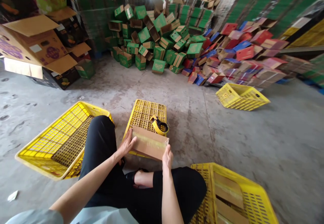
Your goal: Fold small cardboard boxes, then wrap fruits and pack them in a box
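Between my hands is a flat brown cardboard box [149, 143] with a strip of clear tape along its upper face. My left hand [127, 144] grips its left end, the thumb lying over the top. At the right end, my right hand [167, 155] is closed on the edge near the tape's end. The box is over the near part of an upturned yellow plastic crate [145, 110]. Just beyond the box, a yellow and black tape dispenser [160, 126] lies on that crate.
A yellow crate [73, 116] stands at my left. Another yellow crate [263, 197] at my right holds flat cardboard boxes [229, 188]. Farther off lie a yellow crate [241, 97], a heap of green boxes [159, 53], red and blue boxes [244, 53], and large open cartons [37, 45].
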The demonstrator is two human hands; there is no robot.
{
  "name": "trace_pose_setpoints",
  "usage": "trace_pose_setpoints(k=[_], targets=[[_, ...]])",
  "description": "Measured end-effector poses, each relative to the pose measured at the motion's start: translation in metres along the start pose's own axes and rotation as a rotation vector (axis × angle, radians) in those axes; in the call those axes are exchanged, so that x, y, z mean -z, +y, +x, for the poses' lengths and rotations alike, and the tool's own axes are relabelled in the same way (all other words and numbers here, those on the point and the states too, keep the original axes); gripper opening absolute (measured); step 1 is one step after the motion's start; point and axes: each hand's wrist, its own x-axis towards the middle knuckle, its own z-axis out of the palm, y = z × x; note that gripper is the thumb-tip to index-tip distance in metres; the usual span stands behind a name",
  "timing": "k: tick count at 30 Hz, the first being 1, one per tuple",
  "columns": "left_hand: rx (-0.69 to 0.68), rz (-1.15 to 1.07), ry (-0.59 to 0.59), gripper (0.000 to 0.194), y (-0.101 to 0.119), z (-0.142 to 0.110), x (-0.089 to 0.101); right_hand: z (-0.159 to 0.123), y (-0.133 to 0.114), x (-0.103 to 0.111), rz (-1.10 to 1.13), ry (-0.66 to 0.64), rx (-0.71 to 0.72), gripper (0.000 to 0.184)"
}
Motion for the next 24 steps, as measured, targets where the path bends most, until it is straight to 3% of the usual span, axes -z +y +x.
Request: trace_pose_setpoints(k=[5,10,13,18,24], targets=[[-0.028,-0.011,-0.016,0.092,-0.005,0.000,-0.001,-0.019,-0.011,0.009,-0.085,0.050,0.092,0.079],[-0.048,0.001,-0.027,0.090,-0.010,0.003,-0.002,-0.060,-0.014,-0.001,-0.405,0.116,0.527,0.065],[-0.075,0.001,-0.035,0.093,-0.012,0.004,-0.001,-0.080,-0.013,-0.018,-0.482,0.091,0.672,0.063],[-0.103,0.004,-0.048,0.095,-0.014,0.006,0.000,-0.093,-0.032,-0.037,-0.447,0.095,0.788,0.059],[-0.108,0.049,-0.029,0.095,-0.014,0.006,-0.005,-0.096,-0.065,-0.044,-0.472,0.020,0.796,0.055]])
